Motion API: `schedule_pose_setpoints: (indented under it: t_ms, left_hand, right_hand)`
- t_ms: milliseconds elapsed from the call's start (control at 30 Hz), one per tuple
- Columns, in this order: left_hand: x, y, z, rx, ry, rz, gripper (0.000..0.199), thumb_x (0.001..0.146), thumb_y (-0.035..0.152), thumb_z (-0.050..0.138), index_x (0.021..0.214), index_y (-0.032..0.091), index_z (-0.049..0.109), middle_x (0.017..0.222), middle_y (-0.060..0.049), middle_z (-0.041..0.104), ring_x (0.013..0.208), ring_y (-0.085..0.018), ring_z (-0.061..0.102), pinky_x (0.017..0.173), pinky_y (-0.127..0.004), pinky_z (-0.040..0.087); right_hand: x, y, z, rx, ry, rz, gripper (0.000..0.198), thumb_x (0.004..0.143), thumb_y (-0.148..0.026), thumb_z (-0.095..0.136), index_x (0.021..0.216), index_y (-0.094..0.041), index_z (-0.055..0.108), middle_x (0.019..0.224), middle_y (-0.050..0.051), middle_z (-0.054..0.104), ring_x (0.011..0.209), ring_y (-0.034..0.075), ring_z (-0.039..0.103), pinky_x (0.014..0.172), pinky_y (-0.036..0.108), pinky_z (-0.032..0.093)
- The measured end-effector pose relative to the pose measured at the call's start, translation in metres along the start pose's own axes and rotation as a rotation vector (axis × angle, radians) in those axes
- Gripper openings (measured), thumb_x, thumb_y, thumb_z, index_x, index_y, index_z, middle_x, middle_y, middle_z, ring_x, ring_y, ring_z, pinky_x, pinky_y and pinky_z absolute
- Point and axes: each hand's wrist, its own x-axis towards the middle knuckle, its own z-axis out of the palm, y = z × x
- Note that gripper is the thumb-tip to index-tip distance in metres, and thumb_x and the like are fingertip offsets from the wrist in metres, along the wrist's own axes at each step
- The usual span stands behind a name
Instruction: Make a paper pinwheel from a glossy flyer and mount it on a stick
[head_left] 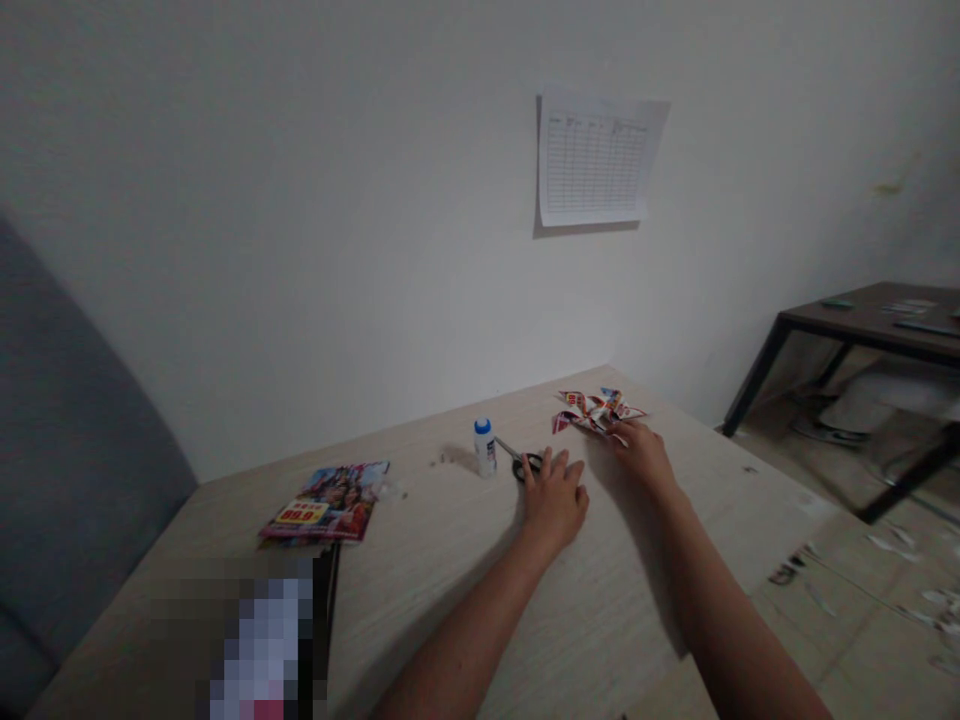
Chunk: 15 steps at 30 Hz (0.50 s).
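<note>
My left hand (555,500) rests on the table with its fingers spread, its fingertips at the black handles of the scissors (527,466). I cannot tell whether it presses on them. A paper pinwheel (596,408), folded from colourful printed paper, lies at the far right of the table. My right hand (641,455) reaches to its near edge, fingers closed on the paper; their tips are partly hidden. Just left of the scissors stands an upright white glue bottle (487,455) with a blue cap.
Colourful printed leaflets (330,503) lie on the left of the light wooden table (420,580). A pixelated dark object (255,640) is at the front left. The wall carries a printed sheet (596,160). Paper scraps litter the floor by a dark table (870,320).
</note>
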Motion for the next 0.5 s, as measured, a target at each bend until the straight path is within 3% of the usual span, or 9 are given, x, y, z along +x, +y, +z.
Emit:
schedule_pose_setpoints:
  t_ms: [167, 333, 500]
  left_hand:
    - [-0.019, -0.011, -0.012, 0.026, 0.037, 0.011, 0.043, 0.101, 0.042, 0.043, 0.142, 0.031, 0.054, 0.158, -0.003, 0.046, 0.152, -0.028, 0.028, 0.125, -0.067, 0.006]
    - [-0.047, -0.023, -0.033, 0.036, 0.018, -0.032, 0.045, 0.103, 0.042, 0.041, 0.145, 0.03, 0.052, 0.159, -0.004, 0.045, 0.153, -0.028, 0.027, 0.126, -0.065, 0.011]
    - [-0.082, -0.04, -0.053, 0.063, 0.03, -0.091, 0.046, 0.103, 0.043, 0.04, 0.148, 0.032, 0.049, 0.158, -0.003, 0.047, 0.151, -0.028, 0.03, 0.125, -0.066, 0.013]
  right_hand:
    - [-0.007, -0.027, 0.007, 0.11, -0.021, -0.205, 0.026, 0.088, -0.023, 0.054, 0.1, -0.019, 0.076, 0.119, 0.011, 0.072, 0.117, 0.025, 0.064, 0.104, 0.036, 0.046]
    - [-0.022, -0.068, 0.01, 0.288, -0.182, -0.341, 0.023, 0.088, -0.024, 0.055, 0.096, -0.019, 0.076, 0.1, 0.009, 0.076, 0.093, 0.022, 0.07, 0.091, 0.032, 0.052]
    - [-0.04, -0.112, 0.008, 0.332, -0.293, -0.411, 0.022, 0.089, -0.022, 0.056, 0.095, -0.021, 0.077, 0.099, 0.007, 0.078, 0.092, 0.022, 0.071, 0.089, 0.03, 0.052]
